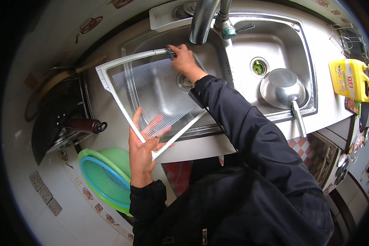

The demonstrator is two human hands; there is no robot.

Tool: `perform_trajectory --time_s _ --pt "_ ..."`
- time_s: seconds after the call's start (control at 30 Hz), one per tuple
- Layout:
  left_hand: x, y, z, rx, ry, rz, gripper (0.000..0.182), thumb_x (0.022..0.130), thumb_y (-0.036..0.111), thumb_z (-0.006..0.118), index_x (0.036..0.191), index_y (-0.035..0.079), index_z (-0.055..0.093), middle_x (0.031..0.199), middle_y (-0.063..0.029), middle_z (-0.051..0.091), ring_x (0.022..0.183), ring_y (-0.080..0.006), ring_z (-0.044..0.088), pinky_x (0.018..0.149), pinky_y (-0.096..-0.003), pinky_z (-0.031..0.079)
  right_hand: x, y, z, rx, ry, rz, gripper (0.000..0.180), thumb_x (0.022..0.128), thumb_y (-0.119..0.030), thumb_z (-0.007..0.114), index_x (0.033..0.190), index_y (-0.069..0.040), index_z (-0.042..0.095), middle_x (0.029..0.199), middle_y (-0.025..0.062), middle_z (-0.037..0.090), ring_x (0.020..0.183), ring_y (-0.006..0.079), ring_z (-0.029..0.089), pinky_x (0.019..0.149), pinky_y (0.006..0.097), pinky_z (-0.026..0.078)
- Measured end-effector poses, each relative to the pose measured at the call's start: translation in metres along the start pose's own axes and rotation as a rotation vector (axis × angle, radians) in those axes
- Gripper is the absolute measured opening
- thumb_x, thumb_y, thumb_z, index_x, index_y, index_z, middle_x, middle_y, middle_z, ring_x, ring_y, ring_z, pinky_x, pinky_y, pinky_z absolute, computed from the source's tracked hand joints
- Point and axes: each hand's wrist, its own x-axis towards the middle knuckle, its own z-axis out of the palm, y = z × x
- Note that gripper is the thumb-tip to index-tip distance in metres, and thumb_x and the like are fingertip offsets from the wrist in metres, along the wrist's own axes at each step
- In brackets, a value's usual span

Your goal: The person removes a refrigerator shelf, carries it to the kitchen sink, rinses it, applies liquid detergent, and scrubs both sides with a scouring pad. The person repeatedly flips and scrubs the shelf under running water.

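Observation:
A clear refrigerator shelf with a white plastic frame (119,100) is held tilted over the left basin of a stainless steel sink (216,58). My left hand (146,147) grips its near left corner, thumb on the frame and fingers spread beneath the clear panel. In my right hand (184,60) is a dark scouring pad (171,52), pressed on the frame's far edge near its right corner. My right sleeve hides part of the shelf's right side. The steel faucet (203,24) stands just beyond my right hand.
An upturned metal pan (283,87) lies in the right basin, its handle over the front edge. Green scraps sit in the drain (259,67). A yellow jug (349,80) stands far right. Green and blue plastic baskets (106,181) are at lower left, below a cleaver-like dark blade (46,132).

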Motion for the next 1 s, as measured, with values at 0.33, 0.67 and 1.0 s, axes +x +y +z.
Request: perform_trajectory --time_s 0.33,0.67,1.0 --pt "0.002 0.008 0.01 0.044 -0.028 0.034 0.086 0.07 -0.012 0.042 0.149 0.008 0.018 0.132 -0.0359 0.041 0.111 -0.0461 0.057 0.07 -0.0482 0.063 -0.046 -0.012 -0.032 -0.321 -0.283 0.259 0.031 0.077 -0.01 0.058 0.105 0.001 0.064 0.117 0.0243 0.055 0.101 0.0404 0.061 0.087 0.0445 0.051" --pt "0.005 0.011 0.008 0.075 -0.046 0.03 0.08 0.074 -0.012 0.041 0.148 0.008 0.021 0.132 -0.0348 0.042 0.111 -0.042 0.058 0.07 -0.0463 0.063 -0.2 -0.091 -0.084 0.009 -0.412 -0.143 0.059 0.076 0.002 0.052 0.131 0.015 0.036 0.111 0.031 0.047 0.088 0.0462 0.059 0.079 0.0481 0.051" --pt "0.006 0.006 0.006 0.062 -0.083 0.052 0.053 0.1 0.012 0.044 0.148 0.007 0.021 0.131 -0.031 0.044 0.105 -0.0371 0.061 0.069 -0.0416 0.062 -0.181 -0.094 -0.08 -0.056 -0.53 0.073 0.054 0.076 0.0 0.056 0.125 0.016 0.039 0.116 0.035 0.047 0.095 0.045 0.061 0.078 0.0458 0.053"
